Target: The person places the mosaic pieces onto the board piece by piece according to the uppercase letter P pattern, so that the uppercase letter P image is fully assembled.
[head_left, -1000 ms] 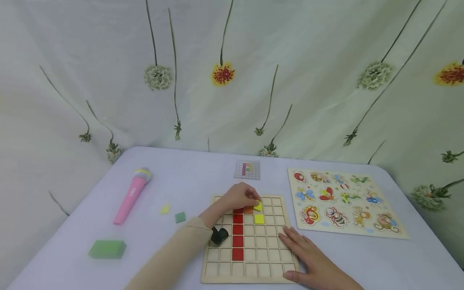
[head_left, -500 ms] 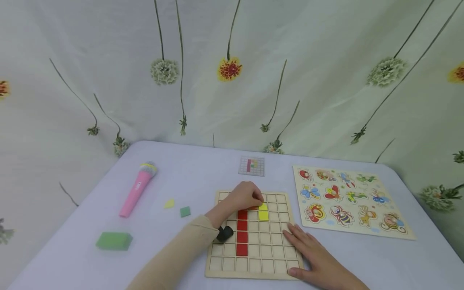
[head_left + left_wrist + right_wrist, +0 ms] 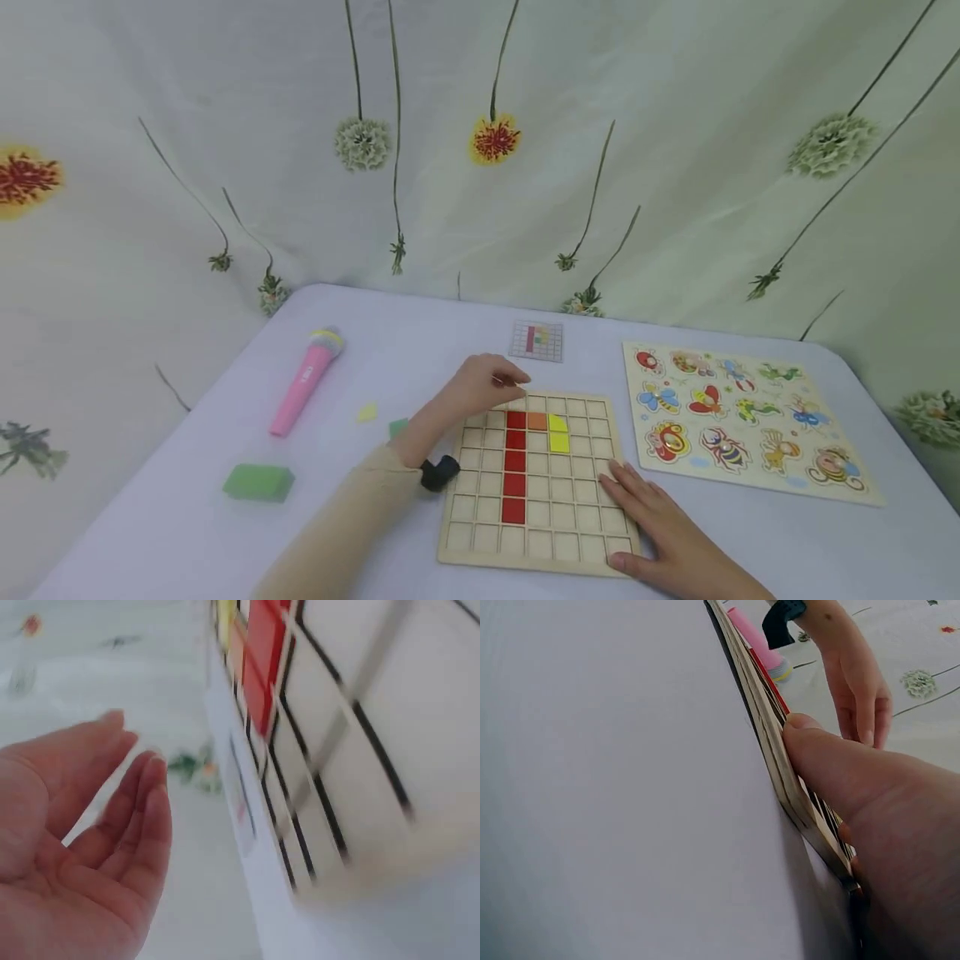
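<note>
A wooden grid board (image 3: 540, 543) lies on the table, with a column of red squares (image 3: 514, 461) in its cells. Beside the top red one sits an orange square (image 3: 537, 421), then a yellow piece with a cut corner (image 3: 557, 422) directly above a yellow square (image 3: 559, 442). My left hand (image 3: 476, 389) hovers over the board's far left corner, fingers loosely curved; the left wrist view shows nothing between them. My right hand (image 3: 667, 529) rests along the board's right edge, fingers extended, its thumb (image 3: 806, 727) on the near rim in the right wrist view.
A small grid pattern card (image 3: 536, 341) lies behind the board. To the right is an insect puzzle board (image 3: 742, 421). On the left are a pink toy microphone (image 3: 306, 383), a green block (image 3: 258, 482), a yellow piece (image 3: 367, 412) and a green square (image 3: 397, 427), partly covered by the left forearm.
My left hand has let go of the cut-corner yellow piece, now in the cell above the yellow square, and moved left and away from it. My right hand stays on the board's edge.
</note>
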The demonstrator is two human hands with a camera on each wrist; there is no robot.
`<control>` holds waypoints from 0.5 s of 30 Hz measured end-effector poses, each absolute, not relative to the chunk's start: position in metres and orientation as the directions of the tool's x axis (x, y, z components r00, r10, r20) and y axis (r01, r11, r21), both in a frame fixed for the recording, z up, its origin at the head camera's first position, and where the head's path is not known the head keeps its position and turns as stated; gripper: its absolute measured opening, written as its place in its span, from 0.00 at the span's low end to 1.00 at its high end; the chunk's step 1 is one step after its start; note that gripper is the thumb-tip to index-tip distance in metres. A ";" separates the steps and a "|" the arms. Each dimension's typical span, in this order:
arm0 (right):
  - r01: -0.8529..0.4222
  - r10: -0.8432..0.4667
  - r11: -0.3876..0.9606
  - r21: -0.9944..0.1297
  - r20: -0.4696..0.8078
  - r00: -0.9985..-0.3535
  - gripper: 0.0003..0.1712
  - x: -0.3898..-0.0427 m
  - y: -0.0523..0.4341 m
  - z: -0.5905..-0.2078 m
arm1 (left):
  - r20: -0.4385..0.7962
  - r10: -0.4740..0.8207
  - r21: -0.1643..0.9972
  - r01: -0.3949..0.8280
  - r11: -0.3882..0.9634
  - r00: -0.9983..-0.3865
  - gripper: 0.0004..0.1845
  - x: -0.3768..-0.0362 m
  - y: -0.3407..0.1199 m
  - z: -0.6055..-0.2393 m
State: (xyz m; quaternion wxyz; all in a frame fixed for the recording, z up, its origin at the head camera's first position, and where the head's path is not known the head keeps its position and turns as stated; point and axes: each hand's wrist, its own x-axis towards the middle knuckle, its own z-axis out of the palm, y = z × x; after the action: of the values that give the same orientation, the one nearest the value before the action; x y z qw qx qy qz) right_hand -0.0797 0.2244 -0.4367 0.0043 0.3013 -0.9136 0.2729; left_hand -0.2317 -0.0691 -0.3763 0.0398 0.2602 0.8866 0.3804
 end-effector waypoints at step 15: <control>-0.614 -0.564 0.635 -0.469 0.263 -0.783 0.46 -0.081 0.227 -0.439 | -0.034 0.116 0.609 0.072 0.790 -0.993 0.19 -0.172 -0.194 -0.400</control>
State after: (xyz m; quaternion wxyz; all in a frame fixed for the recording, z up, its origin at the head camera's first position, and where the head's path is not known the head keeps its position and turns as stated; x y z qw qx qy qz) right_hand -0.0806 0.2275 -0.4390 0.0457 0.3261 -0.9030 0.2760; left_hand -0.1722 -0.1944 -0.4002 0.0346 0.0496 0.9453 0.3205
